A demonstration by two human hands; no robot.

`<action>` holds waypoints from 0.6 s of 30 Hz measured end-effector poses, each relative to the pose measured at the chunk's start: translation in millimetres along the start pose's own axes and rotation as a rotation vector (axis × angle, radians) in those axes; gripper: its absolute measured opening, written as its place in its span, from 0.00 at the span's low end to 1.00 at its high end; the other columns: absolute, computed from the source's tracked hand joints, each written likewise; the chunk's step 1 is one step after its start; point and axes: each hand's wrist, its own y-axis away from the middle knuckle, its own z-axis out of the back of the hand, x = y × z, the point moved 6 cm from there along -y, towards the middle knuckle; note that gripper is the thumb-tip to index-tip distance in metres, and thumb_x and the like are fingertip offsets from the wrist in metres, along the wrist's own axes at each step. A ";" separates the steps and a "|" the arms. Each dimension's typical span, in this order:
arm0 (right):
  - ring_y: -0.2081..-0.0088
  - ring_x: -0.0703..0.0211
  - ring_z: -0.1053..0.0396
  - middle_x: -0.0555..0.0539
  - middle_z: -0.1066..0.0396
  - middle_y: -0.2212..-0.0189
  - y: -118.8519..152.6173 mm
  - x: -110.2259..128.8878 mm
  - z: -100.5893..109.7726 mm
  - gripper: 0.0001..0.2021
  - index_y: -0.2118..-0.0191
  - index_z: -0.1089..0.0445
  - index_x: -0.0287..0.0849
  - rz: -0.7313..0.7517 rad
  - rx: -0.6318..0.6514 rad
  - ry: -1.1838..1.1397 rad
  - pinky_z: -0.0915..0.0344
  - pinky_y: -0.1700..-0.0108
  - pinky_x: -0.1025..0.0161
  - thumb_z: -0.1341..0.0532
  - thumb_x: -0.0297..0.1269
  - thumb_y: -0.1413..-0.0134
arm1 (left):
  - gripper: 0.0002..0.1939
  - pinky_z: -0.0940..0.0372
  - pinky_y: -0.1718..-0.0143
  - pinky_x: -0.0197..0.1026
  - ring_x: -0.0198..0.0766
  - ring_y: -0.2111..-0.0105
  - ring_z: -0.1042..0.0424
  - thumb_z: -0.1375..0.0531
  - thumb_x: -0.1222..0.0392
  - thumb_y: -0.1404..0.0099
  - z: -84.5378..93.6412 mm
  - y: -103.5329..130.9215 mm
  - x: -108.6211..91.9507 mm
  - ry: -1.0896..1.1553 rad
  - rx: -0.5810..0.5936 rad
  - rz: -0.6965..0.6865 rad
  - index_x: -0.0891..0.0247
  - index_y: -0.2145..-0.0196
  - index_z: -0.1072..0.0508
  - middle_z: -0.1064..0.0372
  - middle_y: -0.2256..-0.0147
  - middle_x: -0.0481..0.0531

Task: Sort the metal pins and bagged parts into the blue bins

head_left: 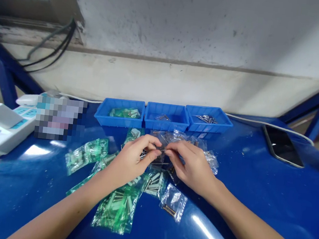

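My left hand (135, 156) and my right hand (191, 166) meet over the middle of the table, fingertips almost touching. Each has thumb and forefinger pinched together; whatever they grip is too small and blurred to name. Beneath and around them lie clear plastic bags (179, 136) with small metal pieces. Green-tinted bags (116, 210) with pale plugs and screws spread out below my left hand, partly under the forearm. One clear bag (173, 202) holding brass-coloured screws lies in front of my right hand. My fingers hide part of the pile.
Three blue bins stand against the wall: the left bin (118, 121) holds green bags, the middle bin (166, 125) a clear bag, the right bin (208, 128) loose screws. A power strip (8, 133) sits at left, a phone (283, 145) at right on the blue table (243, 194).
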 end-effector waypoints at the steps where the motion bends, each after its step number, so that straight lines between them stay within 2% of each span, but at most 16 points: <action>1: 0.72 0.61 0.35 0.47 0.30 0.73 -0.1 -0.8 0.4 0.07 0.63 0.33 0.38 -0.015 -0.012 0.008 0.40 0.69 0.64 0.47 0.33 0.39 | 0.06 0.35 0.68 0.35 0.34 0.67 0.29 0.45 0.61 0.34 1.9 -0.1 -1.7 -0.033 -0.028 -0.020 0.59 0.58 0.34 0.30 0.67 0.48; 4: 0.74 0.63 0.35 0.48 0.31 0.76 0.9 -1.5 0.0 0.09 0.65 0.32 0.38 -0.052 -0.014 0.008 0.41 0.71 0.65 0.48 0.35 0.38 | 0.02 0.36 0.65 0.36 0.34 0.65 0.32 0.44 0.62 0.34 6.6 0.7 -7.4 -0.128 -0.099 -0.118 0.61 0.63 0.31 0.32 0.66 0.49; 6: 0.74 0.63 0.34 0.48 0.31 0.75 2.5 -1.4 -1.4 0.09 0.64 0.32 0.39 -0.075 0.007 -0.003 0.40 0.71 0.65 0.47 0.36 0.39 | 0.03 0.37 0.64 0.37 0.34 0.65 0.33 0.45 0.64 0.34 7.4 1.8 -9.0 -0.161 -0.104 -0.163 0.62 0.64 0.31 0.32 0.68 0.48; 9: 0.73 0.63 0.33 0.50 0.31 0.74 4.7 -0.2 -1.1 0.10 0.58 0.34 0.39 -0.083 0.006 -0.026 0.39 0.70 0.65 0.42 0.39 0.42 | 0.04 0.38 0.65 0.38 0.35 0.66 0.34 0.46 0.64 0.33 7.8 2.2 -7.9 -0.175 -0.082 -0.163 0.63 0.64 0.31 0.33 0.68 0.49; 11: 0.72 0.64 0.33 0.50 0.31 0.72 5.3 2.1 0.2 0.10 0.56 0.35 0.40 -0.047 -0.013 -0.044 0.38 0.68 0.66 0.41 0.36 0.43 | 0.06 0.39 0.66 0.38 0.35 0.67 0.34 0.48 0.64 0.32 8.2 1.8 -7.5 -0.169 -0.067 -0.157 0.64 0.65 0.32 0.34 0.70 0.49; 14: 0.71 0.65 0.33 0.49 0.30 0.71 5.2 6.0 -0.7 0.05 0.60 0.35 0.41 0.020 -0.018 -0.050 0.38 0.68 0.67 0.44 0.30 0.42 | 0.09 0.40 0.69 0.38 0.34 0.70 0.35 0.49 0.65 0.32 8.4 1.6 -8.2 -0.164 -0.046 -0.157 0.65 0.69 0.33 0.36 0.74 0.48; 18: 0.72 0.64 0.32 0.49 0.28 0.72 4.1 6.7 -1.7 0.03 0.62 0.35 0.41 0.041 -0.026 0.007 0.38 0.68 0.67 0.45 0.31 0.40 | 0.11 0.39 0.69 0.37 0.34 0.71 0.34 0.51 0.65 0.31 7.4 2.8 -10.6 -0.134 0.004 -0.170 0.64 0.69 0.32 0.35 0.74 0.48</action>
